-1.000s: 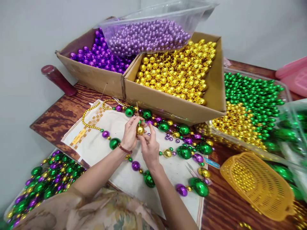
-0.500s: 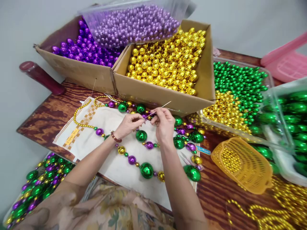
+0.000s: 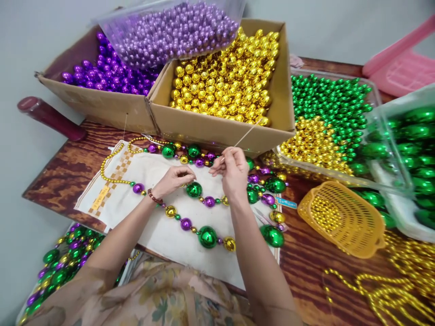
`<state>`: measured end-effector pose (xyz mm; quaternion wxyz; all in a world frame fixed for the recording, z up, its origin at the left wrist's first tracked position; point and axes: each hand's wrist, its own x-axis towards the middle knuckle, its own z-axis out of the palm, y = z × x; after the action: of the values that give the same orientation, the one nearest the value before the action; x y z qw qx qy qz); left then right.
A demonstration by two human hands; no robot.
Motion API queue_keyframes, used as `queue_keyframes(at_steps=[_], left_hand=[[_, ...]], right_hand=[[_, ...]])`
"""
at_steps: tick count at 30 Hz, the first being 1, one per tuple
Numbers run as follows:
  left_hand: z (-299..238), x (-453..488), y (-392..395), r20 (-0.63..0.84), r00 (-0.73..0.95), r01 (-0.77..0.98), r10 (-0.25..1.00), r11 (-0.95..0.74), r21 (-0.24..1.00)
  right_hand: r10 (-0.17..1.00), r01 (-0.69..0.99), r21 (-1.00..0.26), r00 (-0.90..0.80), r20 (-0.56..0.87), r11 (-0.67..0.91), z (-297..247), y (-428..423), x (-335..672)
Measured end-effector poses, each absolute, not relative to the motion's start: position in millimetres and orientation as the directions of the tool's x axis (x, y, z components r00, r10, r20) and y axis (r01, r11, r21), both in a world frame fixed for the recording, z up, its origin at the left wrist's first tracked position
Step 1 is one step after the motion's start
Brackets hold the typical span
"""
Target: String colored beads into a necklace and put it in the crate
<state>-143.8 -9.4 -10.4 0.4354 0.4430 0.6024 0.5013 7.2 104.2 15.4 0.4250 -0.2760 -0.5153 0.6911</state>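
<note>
My right hand pinches a long thin needle that points up and right over the gold box's front wall. My left hand is closed in a pinch just left of it, apparently on the thread, beside a green ball. Both hands hover over a bead string of green, purple and gold balls that loops across a white cloth on the wooden table.
Behind the cloth stand a cardboard box of gold beads and one of purple beads, with a bag of lilac beads on top. Green and gold beads fill trays at right. A yellow scoop lies near. Finished strings lie lower left.
A second ago both hands held a gold ball on the needle. The ball now sits on the string, and my right hand has drawn the needle up and rightward away from my left.
</note>
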Motion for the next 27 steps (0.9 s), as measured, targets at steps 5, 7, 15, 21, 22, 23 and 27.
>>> queue_keyframes(at_steps=[5, 7, 15, 21, 22, 23, 27], left_hand=[[-15.1, -142.2, -22.9, -0.033, -0.279, 0.251, 0.96, 0.106, 0.962], [-16.9, -141.7, -27.6, -0.021, -0.327, 0.258, 0.945, 0.111, 0.96], [-27.3, -147.8, -57.7, -0.119, -0.528, -0.012, 0.841, 0.132, 0.991], [-19.3, -148.7, -65.7, -0.011, -0.527, 0.092, 0.85, 0.07, 0.993], [-18.1, -149.9, -66.2, 0.004, -0.52, 0.122, 0.854, 0.069, 0.99], [-17.2, -151.3, -66.9, 0.019, -0.512, 0.156, 0.859, 0.071, 0.985], [-12.3, -154.8, -68.8, 0.094, -0.49, 0.317, 0.867, 0.077, 0.945]], right_hand=[[0.923, -0.341, -0.94, -0.351, 0.158, 0.031, 31.6, 119.4, 37.7], [0.941, -0.324, -0.94, -0.273, 0.202, 0.108, 37.8, 124.4, 55.0], [0.904, 0.101, -0.899, -0.061, 0.422, 0.427, 43.9, 138.9, 116.8], [0.634, 0.674, -0.209, -0.738, -0.231, 0.709, 3.7, 104.5, 61.2], [0.618, 0.665, -0.166, -0.742, -0.261, 0.728, -0.1, 100.1, 52.2], [0.613, 0.66, -0.155, -0.745, -0.264, 0.735, -1.9, 96.9, 45.2], [0.619, 0.644, -0.191, -0.765, -0.178, 0.741, 7.7, 91.4, 27.2]])
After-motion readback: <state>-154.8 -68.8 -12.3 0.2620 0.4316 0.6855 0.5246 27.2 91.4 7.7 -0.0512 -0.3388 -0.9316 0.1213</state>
